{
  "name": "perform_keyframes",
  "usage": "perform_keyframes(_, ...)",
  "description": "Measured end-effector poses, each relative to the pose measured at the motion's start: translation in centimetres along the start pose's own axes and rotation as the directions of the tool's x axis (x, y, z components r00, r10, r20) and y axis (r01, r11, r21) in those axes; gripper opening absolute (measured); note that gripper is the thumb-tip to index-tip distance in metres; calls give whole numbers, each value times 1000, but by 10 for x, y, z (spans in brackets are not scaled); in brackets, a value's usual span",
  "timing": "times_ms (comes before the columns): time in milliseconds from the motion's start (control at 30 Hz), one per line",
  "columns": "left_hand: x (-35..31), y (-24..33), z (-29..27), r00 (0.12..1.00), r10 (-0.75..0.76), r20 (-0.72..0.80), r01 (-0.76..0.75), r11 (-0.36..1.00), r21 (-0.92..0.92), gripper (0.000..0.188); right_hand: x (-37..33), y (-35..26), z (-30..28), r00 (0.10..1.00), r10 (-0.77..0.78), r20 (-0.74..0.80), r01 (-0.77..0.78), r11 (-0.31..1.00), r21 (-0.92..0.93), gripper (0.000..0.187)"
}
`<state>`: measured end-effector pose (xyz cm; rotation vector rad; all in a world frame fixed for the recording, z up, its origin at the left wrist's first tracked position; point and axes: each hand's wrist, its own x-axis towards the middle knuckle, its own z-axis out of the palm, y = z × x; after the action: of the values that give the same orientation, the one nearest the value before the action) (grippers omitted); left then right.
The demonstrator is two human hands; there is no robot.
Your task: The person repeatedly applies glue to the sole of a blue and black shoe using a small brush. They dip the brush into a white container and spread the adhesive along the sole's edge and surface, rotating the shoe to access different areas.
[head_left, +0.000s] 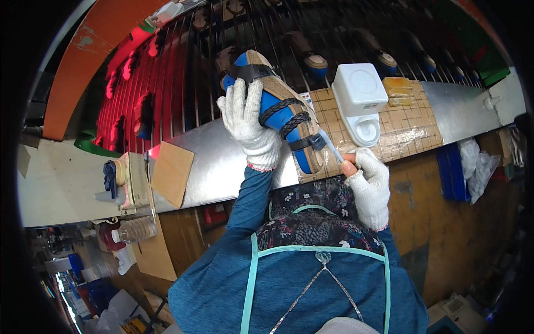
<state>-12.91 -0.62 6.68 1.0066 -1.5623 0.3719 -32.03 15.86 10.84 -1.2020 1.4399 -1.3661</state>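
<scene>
1. You are holding the blue sandal with a tan cork-like footbed and dark braided straps (281,111) tipped on its side over the far edge of the desk (222,161), so its sole rim is facing your right hand.
2. Your left hand (247,119), in a white knitted glove, is clamping around the sandal's middle from the left, fingers curled over the footbed; judging by the tilt, this is steadying it for the brush.
3. Your right hand (370,181), also gloved with fingertips bare, is pinching the small pale-handled brush (329,146), whose tip is touching the sandal's lower end near the straps.
4. Just beyond the brush, the white square plastic container with a round spout below it (360,94) is standing on the taped brown cardboard mat (403,128), close to your right hand.
5. Two yellow-brown blocks (399,92) are lying beside the container.
6. Behind the desk, more sandals are riding on the dark slatted conveyor (183,67), lit red on the left.
7. To your left, a brown cardboard square (171,172) and a cluttered stand with a bottle (125,183) are sitting well apart from the work; nothing is blocking your hands.
</scene>
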Motion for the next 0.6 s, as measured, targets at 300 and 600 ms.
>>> perform_keyframes(300, -5, -8, 1, 999, 23, 23, -24, 999, 43, 60, 19, 4, 7, 983, -148, -113, 122, 970, -211, 18)
perform_keyframes(600, -2, -15, 3, 1000, 6, 13, -7, 997, 77, 56, 34, 10, 7, 938, -329, -106, 283, 908, -308, 15)
